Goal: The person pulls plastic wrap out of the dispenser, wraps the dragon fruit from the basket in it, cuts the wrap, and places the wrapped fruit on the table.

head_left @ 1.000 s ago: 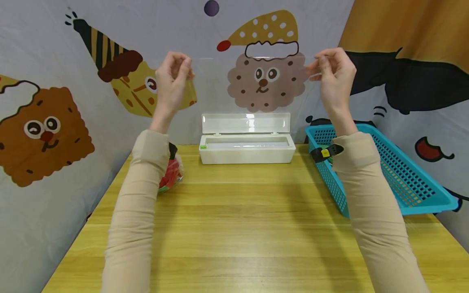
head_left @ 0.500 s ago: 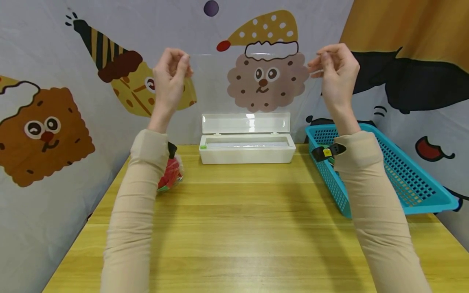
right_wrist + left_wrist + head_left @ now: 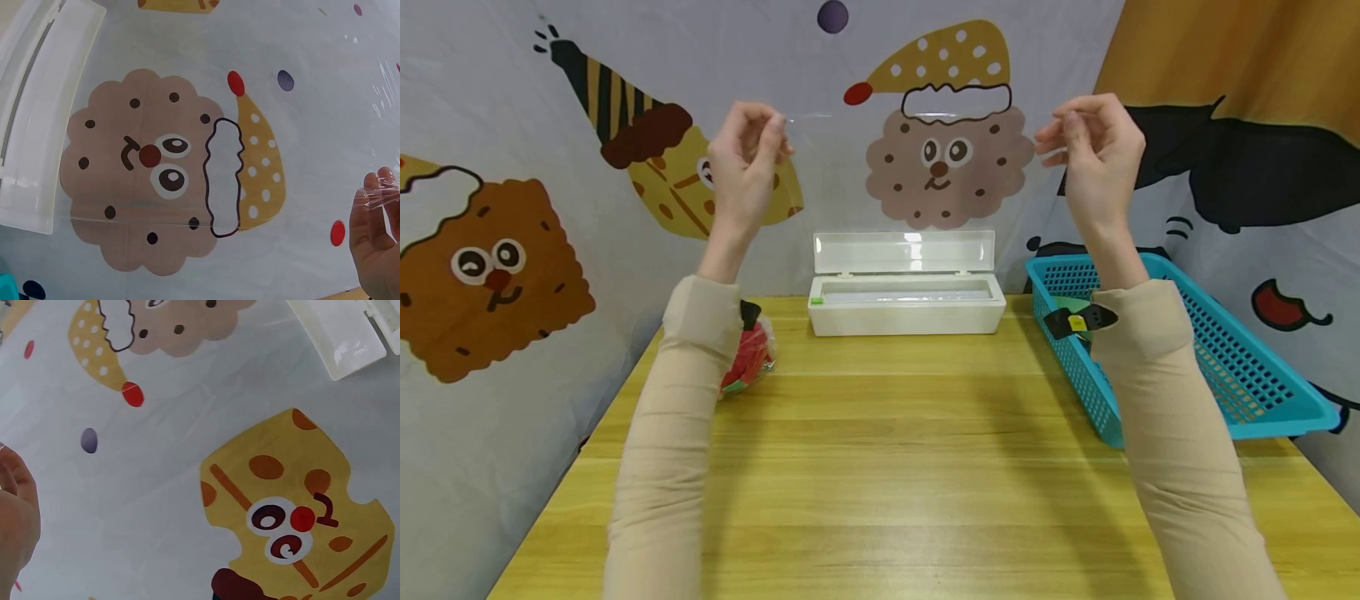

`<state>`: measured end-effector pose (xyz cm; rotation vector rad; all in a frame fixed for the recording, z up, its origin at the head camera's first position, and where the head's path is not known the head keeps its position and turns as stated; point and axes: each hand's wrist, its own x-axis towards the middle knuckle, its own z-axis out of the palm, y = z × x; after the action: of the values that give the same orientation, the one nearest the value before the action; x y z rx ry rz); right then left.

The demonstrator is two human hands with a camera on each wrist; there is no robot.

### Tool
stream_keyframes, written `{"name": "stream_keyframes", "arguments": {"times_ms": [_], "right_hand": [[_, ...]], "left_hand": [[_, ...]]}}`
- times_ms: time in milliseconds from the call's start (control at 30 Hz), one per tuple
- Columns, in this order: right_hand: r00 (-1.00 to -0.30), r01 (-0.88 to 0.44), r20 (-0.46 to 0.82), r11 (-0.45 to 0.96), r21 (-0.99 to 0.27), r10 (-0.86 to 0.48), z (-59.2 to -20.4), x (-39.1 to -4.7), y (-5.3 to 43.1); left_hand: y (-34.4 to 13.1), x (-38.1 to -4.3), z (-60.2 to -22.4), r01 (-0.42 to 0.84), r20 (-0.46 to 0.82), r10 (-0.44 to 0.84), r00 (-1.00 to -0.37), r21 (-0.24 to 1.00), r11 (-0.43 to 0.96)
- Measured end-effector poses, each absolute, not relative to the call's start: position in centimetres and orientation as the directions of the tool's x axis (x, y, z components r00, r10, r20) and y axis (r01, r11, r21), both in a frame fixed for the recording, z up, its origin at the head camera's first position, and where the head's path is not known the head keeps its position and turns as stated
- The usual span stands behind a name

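Raised above the table, both hands stretch a clear sheet of cling film (image 3: pixel 842 171) between them. My left hand (image 3: pixel 745 158) pinches its upper left corner between thumb and fingers. On the other side, my right hand (image 3: pixel 1101 158) pinches the right corner; in the right wrist view, film bunches and shines at the fingertips (image 3: pixel 370 181). Only part of the left hand (image 3: pixel 19 519) shows at the edge of the left wrist view. Behind and below the film, a white cling film box (image 3: pixel 907 320) stands on the table, its clear lid (image 3: pixel 904 252) tipped up.
A red and green thing in clear wrap (image 3: pixel 752 357) sits at the left, partly hidden by the left sleeve. At the right stands a blue basket (image 3: pixel 1277 429) with something green (image 3: pixel 1071 306) inside, overlapped by the right forearm. A cartoon-print cloth (image 3: pixel 647 325) hangs behind the table.
The right hand has drifted slightly right and the left hand slightly left, widening the gap between them. Both rose a little, then sank slightly. The box and basket stay put.
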<state>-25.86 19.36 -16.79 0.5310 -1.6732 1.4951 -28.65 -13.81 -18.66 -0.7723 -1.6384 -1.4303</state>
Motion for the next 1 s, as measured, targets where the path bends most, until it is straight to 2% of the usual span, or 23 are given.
{"name": "stream_keyframes", "arguments": {"times_ms": [233,333,567,700,800,1000], "right_hand": [[-0.484,-0.800,0.862,0.322,-0.506,0.151,-18.5,-25.0,20.5],[-0.478,-0.793,0.867,0.355,-0.495,0.141,-19.0,-23.9,20.7],[-0.519,-0.748,0.843,0.401,-0.529,0.142,-20.2,-21.2,21.1],[-0.497,-0.772,0.861,0.401,-0.494,0.105,-21.3,-19.8,21.4],[-0.472,-0.819,0.880,0.343,-0.460,0.053,-22.2,-18.8,21.9],[-0.469,-0.879,0.882,0.119,-0.461,-0.052,-23.9,-17.0,23.0]], "left_hand": [[-14.1,-26.6,-19.4,0.866,0.876,-0.020,-0.481,0.479,0.141],[-14.2,-25.7,-19.8,0.869,0.877,-0.002,-0.480,0.476,0.136],[-15.0,-23.1,-20.6,0.890,0.888,0.085,-0.453,0.443,0.107],[-15.5,-21.5,-21.3,0.887,0.876,0.139,-0.461,0.458,0.059],[-15.9,-20.2,-22.0,0.873,0.856,0.175,-0.487,0.484,0.062],[-16.6,-17.9,-23.4,0.859,0.825,0.245,-0.510,0.506,0.084]]}}
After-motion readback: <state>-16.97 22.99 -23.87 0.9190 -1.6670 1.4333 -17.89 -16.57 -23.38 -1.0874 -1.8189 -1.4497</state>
